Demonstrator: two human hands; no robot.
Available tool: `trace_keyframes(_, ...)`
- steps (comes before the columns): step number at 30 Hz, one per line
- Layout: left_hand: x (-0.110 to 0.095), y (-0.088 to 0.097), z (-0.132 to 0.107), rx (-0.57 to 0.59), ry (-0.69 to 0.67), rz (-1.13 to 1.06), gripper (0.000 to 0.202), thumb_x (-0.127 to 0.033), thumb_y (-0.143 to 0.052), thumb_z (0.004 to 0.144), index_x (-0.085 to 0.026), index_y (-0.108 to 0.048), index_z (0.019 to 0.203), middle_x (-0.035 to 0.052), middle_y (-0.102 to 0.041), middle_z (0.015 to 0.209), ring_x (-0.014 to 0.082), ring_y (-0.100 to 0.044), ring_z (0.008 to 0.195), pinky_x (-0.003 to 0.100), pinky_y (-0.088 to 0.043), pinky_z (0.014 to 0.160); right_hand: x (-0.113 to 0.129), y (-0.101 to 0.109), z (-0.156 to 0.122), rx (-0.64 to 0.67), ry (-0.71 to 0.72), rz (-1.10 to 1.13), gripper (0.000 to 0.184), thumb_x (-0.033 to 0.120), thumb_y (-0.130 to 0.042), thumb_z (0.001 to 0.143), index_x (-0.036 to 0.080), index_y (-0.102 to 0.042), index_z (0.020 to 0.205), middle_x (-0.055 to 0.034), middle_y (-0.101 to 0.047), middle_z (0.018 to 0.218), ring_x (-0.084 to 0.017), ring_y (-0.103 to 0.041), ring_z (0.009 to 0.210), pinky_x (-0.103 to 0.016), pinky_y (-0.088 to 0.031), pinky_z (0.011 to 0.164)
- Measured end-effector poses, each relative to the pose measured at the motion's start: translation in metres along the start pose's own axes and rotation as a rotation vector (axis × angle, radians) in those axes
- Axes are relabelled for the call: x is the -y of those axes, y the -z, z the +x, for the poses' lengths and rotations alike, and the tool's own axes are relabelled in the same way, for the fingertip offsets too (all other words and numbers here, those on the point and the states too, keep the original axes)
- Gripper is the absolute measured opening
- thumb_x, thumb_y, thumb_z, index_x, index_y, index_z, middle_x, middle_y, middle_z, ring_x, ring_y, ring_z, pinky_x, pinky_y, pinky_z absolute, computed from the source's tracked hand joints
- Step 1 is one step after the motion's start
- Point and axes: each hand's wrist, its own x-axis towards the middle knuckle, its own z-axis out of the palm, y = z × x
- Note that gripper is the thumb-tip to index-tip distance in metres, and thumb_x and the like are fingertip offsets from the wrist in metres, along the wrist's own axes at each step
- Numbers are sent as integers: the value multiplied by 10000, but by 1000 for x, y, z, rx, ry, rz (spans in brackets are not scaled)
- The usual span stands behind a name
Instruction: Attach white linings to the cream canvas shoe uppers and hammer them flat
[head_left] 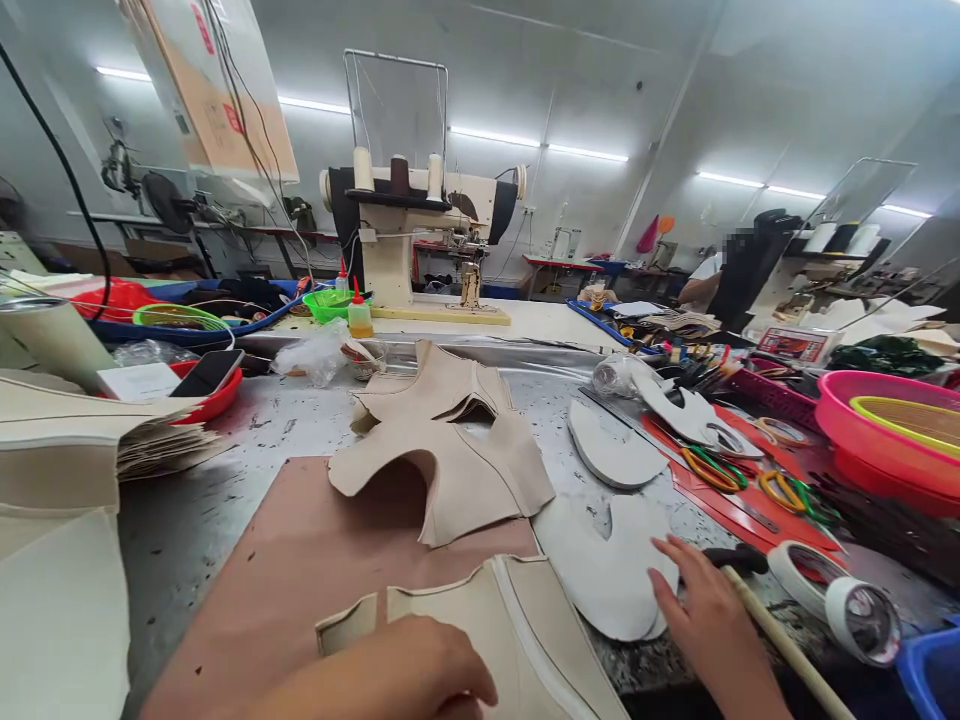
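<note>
My left hand [409, 665] lies low over a beige leather-like piece [465, 600] with a white strip along its seam. Its fingers are curled; their tips are hidden, so whatever they hold cannot be made out. My right hand [705, 605] is open, fingers apart, at the right edge of the white curved pieces [592, 570]. Whether it touches them is unclear. Another white curved piece [615, 445] lies farther back. Stacked beige cut pieces [472, 470] stand, bent into shape, on the brown board [277, 570].
At the back stands a sewing machine [390, 250]. Scissors [712, 468], tape rolls [862, 615], a wooden stick [784, 640] and a pink basin [892, 430] crowd the right. Layered beige pieces [67, 460] and a phone [210, 372] lie left. A person [705, 275] sits far right.
</note>
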Motion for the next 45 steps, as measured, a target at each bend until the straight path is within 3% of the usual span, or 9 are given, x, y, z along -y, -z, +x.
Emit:
trace_keyframes(3, -2, -36, 31, 135, -55, -79, 440, -263, -559, 802, -239, -511, 1238, 76, -502, 1323, 227, -493, 1175, 316, -392, 983, 23, -1, 14, 100, 136, -5, 326, 352, -366, 855, 199, -587, 1039, -117, -600, 1137, -252, -562, 1035, -394, -454, 838)
trace_keyframes(5, 4, -53, 35, 165, -28, -9, 700, -387, -622, 752, -154, -359, 1358, 177, -248, 1455, 362, -237, 1323, 519, -245, 1057, 13, -2, 17, 156, 22, -172, 323, 258, -386, 834, 154, -585, 1067, -159, -578, 1165, -272, -552, 1052, -402, -428, 868)
trace_keyframes(7, 9, -61, 31, 219, -18, 7, 713, -356, -599, 777, -168, -290, 1391, 185, -185, 1465, 385, -157, 1336, 583, -218, 1043, -11, -1, 14, 266, -196, -372, 358, 163, -394, 801, 66, -568, 1098, -232, -577, 1131, -305, -579, 1001, -410, -427, 850)
trace_keyframes(12, 15, -58, 39, 95, 49, -2, 418, -293, -633, 757, -177, -557, 1151, 171, -503, 1288, 345, -482, 1164, 471, -424, 929, -55, 16, 6, 604, -464, -447, 439, 66, -315, 810, -28, -476, 1208, -237, -620, 1045, -292, -622, 910, -369, -438, 797)
trace_keyframes(17, 24, -63, 80, -129, 272, -37, 210, -111, -537, 775, -145, -594, 974, 108, -610, 995, 238, -609, 869, 366, -502, 745, -16, 45, 29, 631, -586, -310, 371, 228, -342, 852, 97, -537, 1139, -168, -648, 1021, -280, -631, 880, -339, -437, 700)
trace_keyframes(23, 33, -81, 88, -378, 149, -143, 150, -80, -527, 768, -185, -617, 827, 51, -629, 861, 217, -586, 827, 361, -497, 720, 66, 60, 53, 704, -204, -2, 240, 323, -428, 865, 196, -630, 888, -78, -693, 791, -244, -639, 785, -269, -362, 591)
trace_keyframes(27, 39, -87, 87, -481, -58, -61, 183, -125, -453, 856, -180, -624, 818, 43, -639, 770, 197, -587, 718, 328, -488, 640, 96, 59, 66, 813, 10, -32, 150, 296, -532, 806, 217, -658, 821, -56, -701, 777, -232, -641, 720, -259, -291, 530)
trace_keyframes(35, 40, -84, 86, -496, -259, 107, 272, -101, -341, 912, -125, -596, 821, 52, -605, 724, 185, -557, 651, 291, -471, 554, 105, 53, 73, 793, -19, -118, 191, 207, -471, 830, 218, -662, 819, -49, -701, 775, -193, -629, 692, -260, -260, 520)
trace_keyframes(45, 39, -85, 85, -492, -235, 95, 323, -115, -300, 928, -146, -585, 780, 41, -584, 701, 173, -540, 628, 289, -459, 546, 108, 47, 69, 818, 46, -91, 185, 163, -484, 805, 214, -660, 790, -45, -704, 765, -197, -640, 686, -271, -252, 516)
